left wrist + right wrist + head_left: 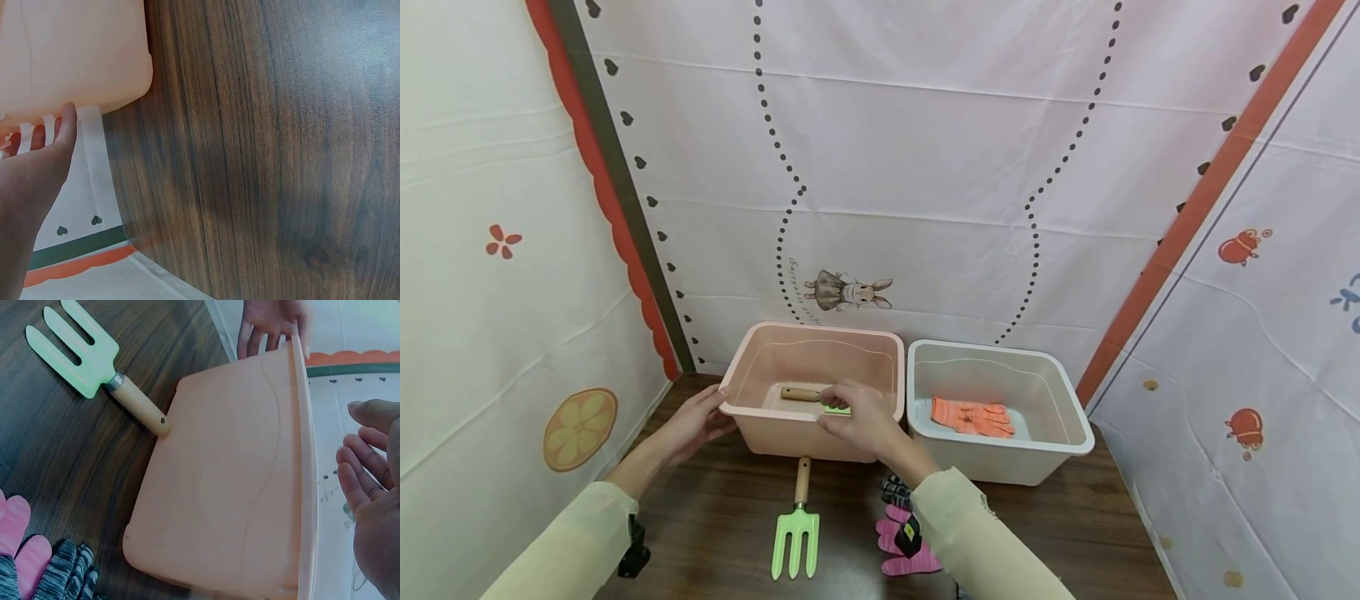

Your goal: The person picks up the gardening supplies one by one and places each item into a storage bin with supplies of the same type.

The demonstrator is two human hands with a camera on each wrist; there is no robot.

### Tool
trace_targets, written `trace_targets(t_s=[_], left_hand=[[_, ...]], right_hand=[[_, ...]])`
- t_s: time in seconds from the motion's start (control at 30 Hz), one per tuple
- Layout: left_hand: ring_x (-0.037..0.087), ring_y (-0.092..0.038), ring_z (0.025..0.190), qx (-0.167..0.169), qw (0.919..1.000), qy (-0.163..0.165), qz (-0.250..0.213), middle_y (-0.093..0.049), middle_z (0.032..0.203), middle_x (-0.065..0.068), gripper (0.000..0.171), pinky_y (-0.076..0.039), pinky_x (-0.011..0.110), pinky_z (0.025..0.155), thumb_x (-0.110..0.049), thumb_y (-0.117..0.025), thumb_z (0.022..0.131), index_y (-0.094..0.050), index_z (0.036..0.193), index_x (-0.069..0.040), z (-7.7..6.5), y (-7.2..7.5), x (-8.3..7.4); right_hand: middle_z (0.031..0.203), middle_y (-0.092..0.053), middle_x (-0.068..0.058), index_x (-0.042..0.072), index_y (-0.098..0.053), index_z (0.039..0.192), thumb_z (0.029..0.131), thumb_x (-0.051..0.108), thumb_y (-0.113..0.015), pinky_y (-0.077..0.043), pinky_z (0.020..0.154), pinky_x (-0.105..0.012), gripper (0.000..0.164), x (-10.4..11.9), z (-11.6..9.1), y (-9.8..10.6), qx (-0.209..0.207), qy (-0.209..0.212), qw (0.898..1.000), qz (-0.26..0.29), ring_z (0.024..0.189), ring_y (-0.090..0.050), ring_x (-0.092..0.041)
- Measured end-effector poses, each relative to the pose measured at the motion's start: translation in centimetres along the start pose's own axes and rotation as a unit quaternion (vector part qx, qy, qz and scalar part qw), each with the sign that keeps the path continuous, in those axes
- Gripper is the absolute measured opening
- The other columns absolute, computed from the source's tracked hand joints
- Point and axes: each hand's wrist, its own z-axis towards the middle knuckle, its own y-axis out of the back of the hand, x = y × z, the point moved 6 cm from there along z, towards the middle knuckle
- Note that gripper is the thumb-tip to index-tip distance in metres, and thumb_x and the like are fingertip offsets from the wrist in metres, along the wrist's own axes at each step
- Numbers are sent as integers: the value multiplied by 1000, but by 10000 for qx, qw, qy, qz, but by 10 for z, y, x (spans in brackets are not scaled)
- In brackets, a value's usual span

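My left hand (698, 421) holds the left end of the pink bin (805, 433), with fingertips at the rim and others against the outer end wall. Above the inside of that bin is my right hand (867, 421), its fingers loosely bent and nothing between them in the right wrist view. Below it lies a hand tool with a wooden handle (800, 393) and a green head, mostly hidden by the hand. A green garden fork (796, 533) with a wooden handle lies on the table in front of the bin.
A white bin (1000, 458) stands to the right of the pink one, with orange gloves (973, 417) inside. A pink glove (913, 565) and a dark striped glove (70, 569) lie on the wooden table (722, 517) near my right forearm. Printed cloth (910, 167) hangs behind and at both sides.
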Motion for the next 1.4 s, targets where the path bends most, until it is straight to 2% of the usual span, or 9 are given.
trace_targets(t_s=[0.13, 0.2, 0.37, 0.63, 0.87, 1.17, 1.4], left_hand=[[45, -21, 157, 6, 10000, 32, 6, -13, 173, 28, 71, -33, 63, 121, -41, -35, 117, -5, 170, -4, 1, -1, 0], [45, -21, 157, -6, 10000, 66, -9, -13, 173, 28, 71, -33, 63, 121, -40, -36, 117, -6, 170, -4, 2, -1, 0], [45, -21, 157, -40, 9999, 160, 34, -12, 173, 28, 70, -34, 63, 120, -40, -35, 117, -5, 169, -3, 0, 0, -1], [45, -18, 158, -9, 9998, 173, -97, -11, 173, 28, 67, -31, 64, 121, -35, -33, 118, -4, 169, -2, -1, 0, -3], [45, -17, 158, -52, 9996, 250, -130, -10, 174, 27, 68, -30, 64, 122, -36, -35, 118, -5, 170, -4, 2, -2, -4], [45, -20, 158, -68, 9996, 281, -64, -11, 173, 27, 69, -32, 64, 121, -38, -35, 118, -5, 170, -4, 2, -2, -4], [45, -20, 158, -48, 9996, 246, -91, -12, 173, 27, 70, -32, 65, 121, -39, -35, 117, -4, 170, -4, 1, 0, 0]], right_hand=[[116, -71, -1, 10, -75, 122, 97, 19, -81, -58, 94, -29, 28, 6, -3, -5, 129, 137, 9998, 113, 108, -69, -17], [118, -71, -1, 10, -74, 124, 97, 19, -80, -57, 95, -24, 29, 9, -5, -8, 235, 209, 9994, 123, 108, -69, -16], [117, -70, 1, 11, -73, 125, 97, 21, -80, -54, 93, -18, 30, 16, -9, -16, 403, 353, 9985, -57, 106, -67, -10], [117, -70, -1, 6, -73, 124, 96, 18, -81, -54, 94, -19, 32, 26, -15, -27, 644, 612, 9958, -243, 107, -68, -13], [118, -70, 0, 8, -74, 125, 97, 23, -80, -53, 95, -18, 33, 26, -22, -36, 900, 672, 9926, -461, 109, -67, -10], [118, -70, 1, 10, -74, 124, 94, 28, -82, -52, 97, -20, 36, 22, -30, -51, 911, 940, 9864, -998, 109, -64, -9], [119, -70, 0, 12, -74, 123, 91, 28, -85, -51, 100, -23, 38, 12, -34, -68, 1082, 767, 9843, -1164, 109, -62, -9]])
